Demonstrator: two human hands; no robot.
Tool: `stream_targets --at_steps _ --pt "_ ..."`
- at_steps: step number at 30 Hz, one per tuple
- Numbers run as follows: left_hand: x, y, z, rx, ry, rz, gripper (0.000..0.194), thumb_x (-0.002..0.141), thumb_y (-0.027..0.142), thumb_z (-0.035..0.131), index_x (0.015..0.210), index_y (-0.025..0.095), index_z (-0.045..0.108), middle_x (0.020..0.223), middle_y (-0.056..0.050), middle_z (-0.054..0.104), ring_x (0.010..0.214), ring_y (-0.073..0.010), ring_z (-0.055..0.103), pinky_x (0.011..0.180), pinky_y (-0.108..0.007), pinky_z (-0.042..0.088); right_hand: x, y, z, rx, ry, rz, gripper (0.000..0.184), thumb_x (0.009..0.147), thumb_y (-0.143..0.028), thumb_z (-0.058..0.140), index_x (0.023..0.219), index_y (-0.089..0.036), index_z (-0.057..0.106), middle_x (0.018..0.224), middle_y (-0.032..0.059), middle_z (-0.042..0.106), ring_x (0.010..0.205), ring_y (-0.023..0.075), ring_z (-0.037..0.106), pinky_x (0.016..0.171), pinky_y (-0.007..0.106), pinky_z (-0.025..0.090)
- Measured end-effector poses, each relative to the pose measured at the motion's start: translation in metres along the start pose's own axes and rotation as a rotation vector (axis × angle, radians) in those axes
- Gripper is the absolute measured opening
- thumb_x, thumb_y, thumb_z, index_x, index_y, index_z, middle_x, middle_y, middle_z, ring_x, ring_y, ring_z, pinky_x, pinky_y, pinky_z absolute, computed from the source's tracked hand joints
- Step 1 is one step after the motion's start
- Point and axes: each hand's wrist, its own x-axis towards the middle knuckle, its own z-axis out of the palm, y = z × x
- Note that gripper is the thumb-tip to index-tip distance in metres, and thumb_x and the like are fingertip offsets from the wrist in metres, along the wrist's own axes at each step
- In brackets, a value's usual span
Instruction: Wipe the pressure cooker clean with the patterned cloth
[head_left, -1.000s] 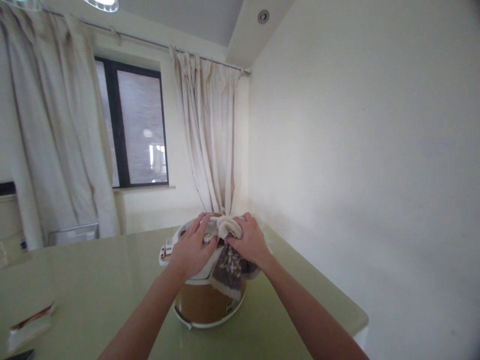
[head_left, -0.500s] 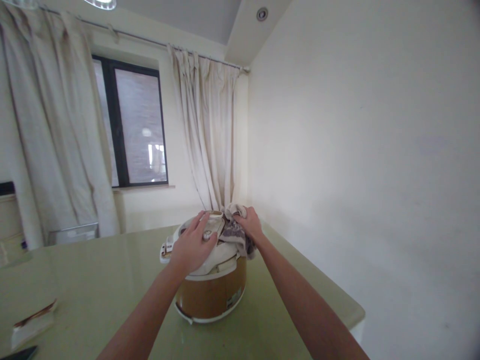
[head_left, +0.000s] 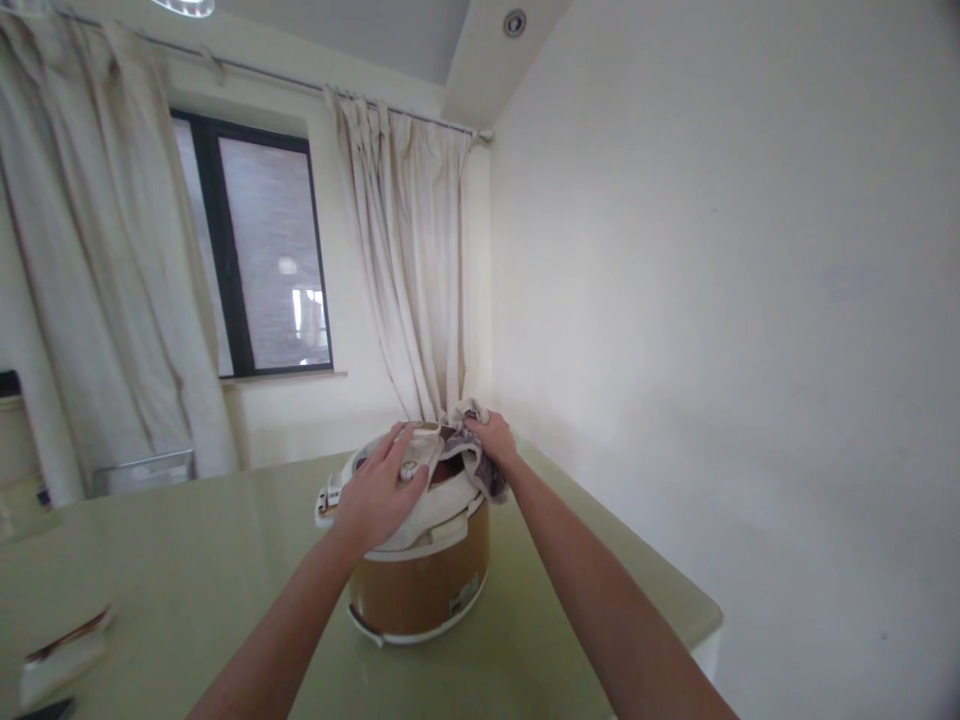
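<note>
A rice cooker [head_left: 420, 590] with a brown body and a white lid stands on the pale green table. My left hand [head_left: 379, 495] lies on the left part of the lid with its fingers stretched out. At the lid's far right side, my right hand [head_left: 491, 440] is closed around a bunched cloth [head_left: 480, 465], beige with a purplish-grey pattern. Part of the cloth drapes over the lid's right edge. Between the cloth and my left hand a dark reddish-brown patch of the lid shows. My right fingertips are partly hidden in the folds.
The green table [head_left: 225, 560] has a rounded corner at right, close to a plain wall [head_left: 712, 300]. A white object with a brown edge [head_left: 64, 655] lies at lower left, beside a dark thing [head_left: 49, 710]. Curtains [head_left: 405, 250] hang behind the table.
The cloth has shifted and its near edge has lifted, uncovering more of the dark patch on the lid. My left hand stays on the lid. The whole view has moved slightly.
</note>
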Motion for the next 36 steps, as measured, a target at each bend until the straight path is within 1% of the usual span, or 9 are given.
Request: stream_targets --at_steps 3,7,13,16,19,22,25,29,36 --pt "0.0 0.0 -0.002 -0.01 -0.003 -0.008 0.067 0.101 0.05 0.042 0.161 0.019 0.043 0.171 -0.009 0.04 0.151 -0.03 0.048 0.126 -0.046 0.039 -0.004 0.012 0.002 0.022 0.046 0.014 0.031 0.093 -0.043 0.06 0.107 -0.022 0.078 0.098 0.0059 0.077 0.096 0.0251 0.07 0.081 0.031 0.05" --pt "0.0 0.002 -0.002 -0.002 0.008 -0.002 0.066 0.102 0.051 0.043 0.16 0.021 0.045 0.17 -0.01 0.041 0.151 -0.03 0.047 0.125 -0.045 0.039 -0.048 0.028 0.0 0.032 0.245 -0.027 0.036 0.089 -0.039 0.061 0.116 -0.019 0.073 0.109 0.0099 0.071 0.107 0.0269 0.065 0.097 0.036 0.05" --pt "0.0 0.004 -0.004 0.032 -0.002 0.002 0.066 0.102 0.05 0.044 0.161 0.021 0.043 0.17 -0.01 0.041 0.149 -0.0325 0.05 0.123 -0.048 0.042 -0.131 0.013 -0.009 -0.008 0.197 -0.437 0.05 0.079 -0.034 0.074 0.127 -0.025 0.07 0.12 0.0085 0.062 0.117 0.0277 0.057 0.106 0.038 0.046" --pt "0.0 0.005 -0.007 0.037 -0.02 -0.011 0.066 0.102 0.05 0.045 0.162 0.022 0.042 0.171 -0.008 0.039 0.147 -0.0336 0.052 0.122 -0.049 0.044 -0.118 -0.008 -0.013 -0.144 0.119 -0.452 0.046 0.08 -0.038 0.075 0.124 -0.027 0.073 0.119 0.0073 0.063 0.117 0.0274 0.057 0.107 0.039 0.044" --pt "-0.001 0.006 -0.008 0.037 -0.03 -0.017 0.067 0.102 0.049 0.044 0.163 0.021 0.041 0.172 -0.009 0.038 0.149 -0.0335 0.05 0.123 -0.049 0.043 -0.064 -0.019 -0.01 -0.212 0.056 -0.284 0.036 0.086 -0.045 0.072 0.115 -0.024 0.077 0.112 0.0081 0.068 0.108 0.0266 0.062 0.1 0.038 0.047" --pt "-0.001 0.005 -0.006 0.038 -0.021 -0.016 0.067 0.102 0.047 0.044 0.162 0.02 0.042 0.171 -0.009 0.038 0.149 -0.033 0.05 0.122 -0.049 0.043 -0.009 -0.015 -0.002 -0.1 -0.051 -0.076 0.035 0.087 -0.047 0.072 0.112 -0.024 0.079 0.104 0.0056 0.075 0.102 0.0246 0.068 0.089 0.032 0.05" --pt "-0.002 0.004 -0.005 0.027 -0.007 -0.013 0.066 0.102 0.048 0.044 0.162 0.022 0.042 0.172 -0.008 0.038 0.149 -0.0316 0.049 0.123 -0.047 0.043 0.016 -0.001 0.003 -0.024 -0.068 0.04 0.035 0.09 -0.045 0.067 0.108 -0.018 0.08 0.093 0.007 0.078 0.095 0.0247 0.072 0.079 0.03 0.051" --pt "-0.001 0.005 -0.005 0.013 -0.002 -0.028 0.066 0.101 0.048 0.044 0.161 0.022 0.044 0.171 -0.008 0.04 0.148 -0.032 0.051 0.121 -0.048 0.044 0.005 0.013 -0.001 -0.009 -0.012 0.055 0.034 0.092 -0.041 0.064 0.109 -0.017 0.08 0.092 0.0067 0.078 0.093 0.0241 0.072 0.078 0.029 0.051" --pt "0.0 0.006 -0.005 0.017 0.007 0.008 0.066 0.101 0.045 0.043 0.16 0.015 0.044 0.17 -0.012 0.04 0.149 -0.0326 0.05 0.123 -0.048 0.043 -0.061 0.036 -0.025 -0.136 0.14 -0.082 0.033 0.085 -0.037 0.067 0.112 -0.021 0.076 0.104 0.0068 0.069 0.1 0.0242 0.064 0.092 0.033 0.047"
